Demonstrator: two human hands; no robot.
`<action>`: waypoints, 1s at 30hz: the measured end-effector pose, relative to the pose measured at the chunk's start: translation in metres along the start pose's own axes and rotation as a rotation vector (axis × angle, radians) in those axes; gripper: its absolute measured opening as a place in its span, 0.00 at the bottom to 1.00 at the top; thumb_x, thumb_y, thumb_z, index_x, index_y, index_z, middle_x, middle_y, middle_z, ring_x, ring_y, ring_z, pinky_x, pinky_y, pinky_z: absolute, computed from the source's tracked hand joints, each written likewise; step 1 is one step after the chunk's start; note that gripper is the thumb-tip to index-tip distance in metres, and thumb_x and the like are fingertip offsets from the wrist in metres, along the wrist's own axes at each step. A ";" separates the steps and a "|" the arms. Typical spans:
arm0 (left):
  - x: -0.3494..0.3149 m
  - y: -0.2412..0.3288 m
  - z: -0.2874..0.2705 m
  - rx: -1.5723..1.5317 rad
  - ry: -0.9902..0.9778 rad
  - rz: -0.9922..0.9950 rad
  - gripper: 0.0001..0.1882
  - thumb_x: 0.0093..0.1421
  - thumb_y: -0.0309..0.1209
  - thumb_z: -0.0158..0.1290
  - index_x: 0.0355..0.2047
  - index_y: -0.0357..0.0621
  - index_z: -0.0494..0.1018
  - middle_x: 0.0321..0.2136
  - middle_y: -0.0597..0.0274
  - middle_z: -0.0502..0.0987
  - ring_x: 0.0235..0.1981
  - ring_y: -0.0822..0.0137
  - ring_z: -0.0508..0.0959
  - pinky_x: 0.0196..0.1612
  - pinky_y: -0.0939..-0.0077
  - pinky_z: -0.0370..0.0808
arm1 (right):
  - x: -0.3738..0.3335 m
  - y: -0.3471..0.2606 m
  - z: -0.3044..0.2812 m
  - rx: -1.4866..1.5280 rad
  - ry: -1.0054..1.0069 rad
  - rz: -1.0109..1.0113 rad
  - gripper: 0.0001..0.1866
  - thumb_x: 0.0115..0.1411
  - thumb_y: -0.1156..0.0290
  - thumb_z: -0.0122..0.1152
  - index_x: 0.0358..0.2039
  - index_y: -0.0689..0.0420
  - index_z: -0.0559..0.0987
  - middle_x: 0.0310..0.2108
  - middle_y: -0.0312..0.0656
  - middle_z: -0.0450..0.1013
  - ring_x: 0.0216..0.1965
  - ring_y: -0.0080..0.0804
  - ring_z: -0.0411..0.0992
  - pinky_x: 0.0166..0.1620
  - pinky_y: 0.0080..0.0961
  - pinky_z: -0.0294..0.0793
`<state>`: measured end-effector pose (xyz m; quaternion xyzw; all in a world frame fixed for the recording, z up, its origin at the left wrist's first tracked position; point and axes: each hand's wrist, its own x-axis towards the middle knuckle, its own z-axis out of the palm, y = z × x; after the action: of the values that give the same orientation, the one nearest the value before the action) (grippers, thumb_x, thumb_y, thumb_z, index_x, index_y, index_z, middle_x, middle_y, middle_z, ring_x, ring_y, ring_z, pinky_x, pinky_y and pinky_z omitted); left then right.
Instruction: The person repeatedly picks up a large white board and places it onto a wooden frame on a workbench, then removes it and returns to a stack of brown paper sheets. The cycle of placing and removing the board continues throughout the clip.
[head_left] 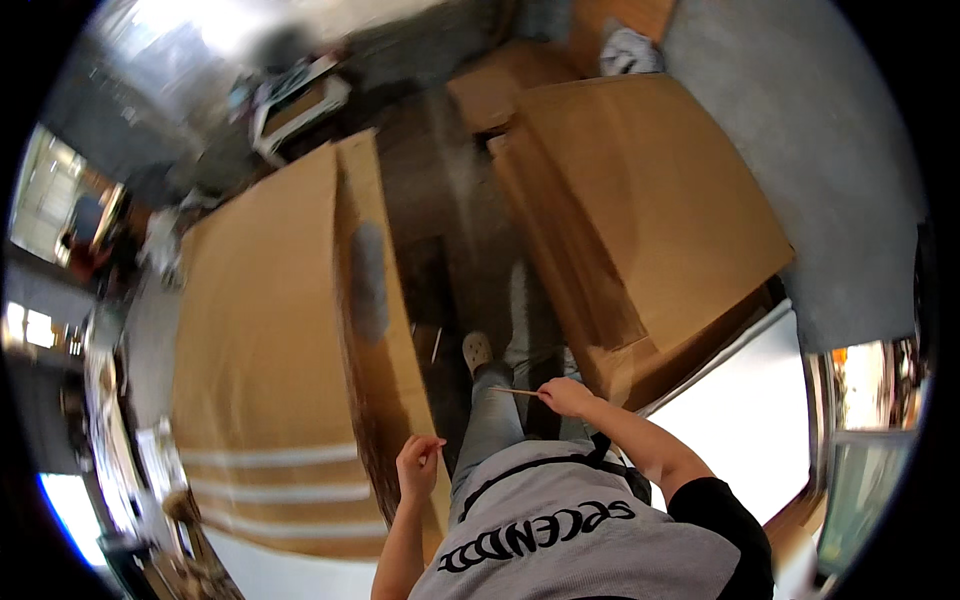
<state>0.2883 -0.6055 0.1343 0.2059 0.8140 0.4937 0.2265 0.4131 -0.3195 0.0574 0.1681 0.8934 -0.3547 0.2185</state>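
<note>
My right hand is closed around one end of a thin light-brown stick, which points left across my leg. My left hand is beside the edge of the left cardboard stack. Its fingers are curled with the tips together, and anything between them is too small to make out. To the right of my right hand is another large cardboard stack, its near side folded down.
A dark floor aisle runs between the stacks, with a thin white stick lying near my shoe. White sheets lie at the right. A smaller cardboard box and a white frame-like object are farther off.
</note>
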 end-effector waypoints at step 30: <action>0.591 0.084 0.020 0.212 -0.674 -0.498 0.07 0.55 0.23 0.45 0.34 0.37 0.69 0.28 0.62 0.75 0.27 0.73 0.74 0.30 0.81 0.71 | 0.304 0.218 -0.434 0.157 0.982 0.753 0.11 0.55 0.66 0.44 0.25 0.59 0.71 0.21 0.51 0.69 0.23 0.47 0.69 0.26 0.40 0.66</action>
<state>-0.1712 -0.2247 0.1032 0.1752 0.7655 0.2428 0.5696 0.1375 0.1827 0.0638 0.6306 0.7402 -0.1994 -0.1207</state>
